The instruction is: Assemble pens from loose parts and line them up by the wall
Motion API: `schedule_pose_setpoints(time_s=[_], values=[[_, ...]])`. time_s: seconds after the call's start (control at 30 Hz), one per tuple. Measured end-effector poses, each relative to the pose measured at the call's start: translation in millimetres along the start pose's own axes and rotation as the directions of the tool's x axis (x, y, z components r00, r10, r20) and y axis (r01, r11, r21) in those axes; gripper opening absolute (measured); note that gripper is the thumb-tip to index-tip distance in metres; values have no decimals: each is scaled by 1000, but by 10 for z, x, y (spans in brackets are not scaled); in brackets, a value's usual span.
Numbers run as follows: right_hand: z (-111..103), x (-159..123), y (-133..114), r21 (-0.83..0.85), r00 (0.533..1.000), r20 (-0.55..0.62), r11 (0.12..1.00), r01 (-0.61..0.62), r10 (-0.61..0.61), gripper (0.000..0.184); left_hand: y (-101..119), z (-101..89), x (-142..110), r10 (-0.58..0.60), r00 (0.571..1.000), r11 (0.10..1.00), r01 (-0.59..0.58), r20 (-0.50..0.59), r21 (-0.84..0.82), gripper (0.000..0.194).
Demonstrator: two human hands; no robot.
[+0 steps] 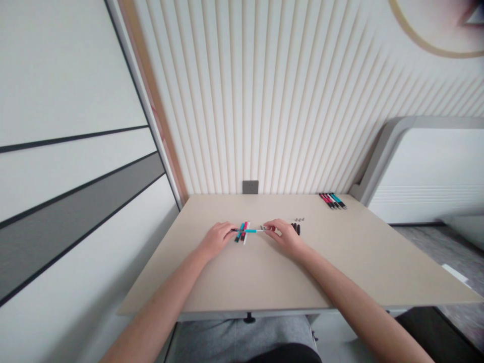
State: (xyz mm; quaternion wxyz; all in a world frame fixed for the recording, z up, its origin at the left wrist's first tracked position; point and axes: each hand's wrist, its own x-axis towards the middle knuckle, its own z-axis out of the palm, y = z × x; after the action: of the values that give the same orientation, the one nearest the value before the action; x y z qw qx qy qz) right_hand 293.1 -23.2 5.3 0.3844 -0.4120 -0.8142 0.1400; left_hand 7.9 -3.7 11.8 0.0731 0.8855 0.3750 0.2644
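Observation:
Both my hands are low over the middle of a beige table point(260, 282). My left hand point(217, 240) grips the dark end of a slim teal pen point(249, 231), which lies level across the table. My right hand point(284, 237) pinches its thin silver tip between the fingertips. Beneath the pen lie a teal pen point(239, 233), a red pen point(244, 231) and a white stick point(246, 233), all angled toward me. Several black pen caps point(295, 229) stand just beyond my right hand, with small grey metal parts point(299, 220) behind them.
A row of several red, black and teal pens point(331, 200) lies at the table's far right edge. A ribbed white wall with a grey socket point(250, 187) rises behind the table. A tall white panel stands at the left, and a white cabinet at the right.

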Motion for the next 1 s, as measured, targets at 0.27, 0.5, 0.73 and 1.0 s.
schedule_pose_setpoints(time_s=[0.27,0.5,0.73,1.0], values=[[-184,15,113,-226,992,-88,968,-112,94,26,-37,4,3,-65,996,998,66,-56,12,19],[-470,-122,511,-542,933,-109,767,-344,342,24,-54,7,-14,-88,994,996,89,-71,21,20],[-386,-145,551,-621,927,-101,705,-342,361,23,-51,9,-9,-84,994,996,85,-69,17,20],[-313,-129,540,-582,918,-129,721,-376,374,27,-21,-4,-5,-81,994,997,81,-73,8,20]])
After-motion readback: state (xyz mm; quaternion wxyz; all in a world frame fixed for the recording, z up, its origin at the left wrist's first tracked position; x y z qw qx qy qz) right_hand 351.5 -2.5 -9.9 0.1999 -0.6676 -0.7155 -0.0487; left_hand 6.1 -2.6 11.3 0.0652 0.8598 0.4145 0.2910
